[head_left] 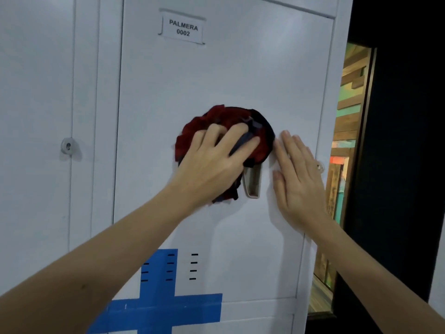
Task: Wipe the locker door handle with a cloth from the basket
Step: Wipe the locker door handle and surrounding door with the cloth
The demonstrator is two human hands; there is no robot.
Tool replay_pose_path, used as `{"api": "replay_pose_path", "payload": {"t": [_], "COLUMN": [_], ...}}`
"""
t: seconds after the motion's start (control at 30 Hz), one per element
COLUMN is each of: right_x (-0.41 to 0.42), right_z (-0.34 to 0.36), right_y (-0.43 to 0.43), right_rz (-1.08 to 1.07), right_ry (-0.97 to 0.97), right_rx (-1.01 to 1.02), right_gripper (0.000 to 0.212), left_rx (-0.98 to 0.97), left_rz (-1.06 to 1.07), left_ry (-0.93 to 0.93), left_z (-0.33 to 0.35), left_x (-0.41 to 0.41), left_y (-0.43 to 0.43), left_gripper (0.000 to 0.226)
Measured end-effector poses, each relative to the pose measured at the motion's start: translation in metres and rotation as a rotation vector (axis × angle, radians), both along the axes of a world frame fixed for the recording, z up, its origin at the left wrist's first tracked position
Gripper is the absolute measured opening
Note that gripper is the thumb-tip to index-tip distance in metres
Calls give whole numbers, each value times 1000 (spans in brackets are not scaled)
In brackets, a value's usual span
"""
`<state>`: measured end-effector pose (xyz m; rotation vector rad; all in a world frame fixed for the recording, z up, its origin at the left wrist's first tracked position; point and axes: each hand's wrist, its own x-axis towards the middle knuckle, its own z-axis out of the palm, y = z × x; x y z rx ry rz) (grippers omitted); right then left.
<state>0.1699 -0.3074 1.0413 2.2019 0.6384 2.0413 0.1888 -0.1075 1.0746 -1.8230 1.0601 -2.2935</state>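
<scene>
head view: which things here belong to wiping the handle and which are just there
In the job: red and dark cloth, left hand gripping it, door handle (lower end showing under the cloth), locker door, right hand flat on the door.
Just there: name label, blue cross, vent slots, lock on the next door.

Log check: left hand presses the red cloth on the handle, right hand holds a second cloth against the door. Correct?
No: the head view shows the right hand empty, flat against the door. The left hand does press the red cloth on the handle.
</scene>
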Motion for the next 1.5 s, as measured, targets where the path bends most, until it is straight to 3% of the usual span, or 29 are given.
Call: {"api": "replay_pose_path", "payload": {"t": [0.17,0.27,0.47,0.67,0.8,0.9,1.17,1.33,1.5], "right_x": [1,1,3,2,2,2,3,4,4], "right_z": [0,-1,-1,0,-1,-1,-1,-1,-1], "right_y": [-2,-2,-1,-1,-1,-1,-4,-3,-2], "right_rz": [2,2,-4,-7,-5,3,41,5,3], "right_ry": [-14,-19,-37,-38,-38,-30,-34,-86,-65], "right_rx": [-6,3,13,15,11,5,-11,-16,-15], "right_gripper": [46,46,45,45,45,45,45,44,45], "left_rx": [224,228,5,-232,-226,-270,-650,-592,-388], "left_rz": [41,39,37,129,125,73,-108,-89,14], "left_ry": [-29,-51,-84,74,126,198,384,435,388], "left_z": [-27,-30,-23,-41,-59,-42,-34,-62,-58], "left_x": [2,7,7,-9,-14,-18,-28,-33,-34], "left_y": [26,37,11,-35,-37,-39,-80,-75,-54], "left_gripper": [30,30,36,22,11,2,10,20,6]}}
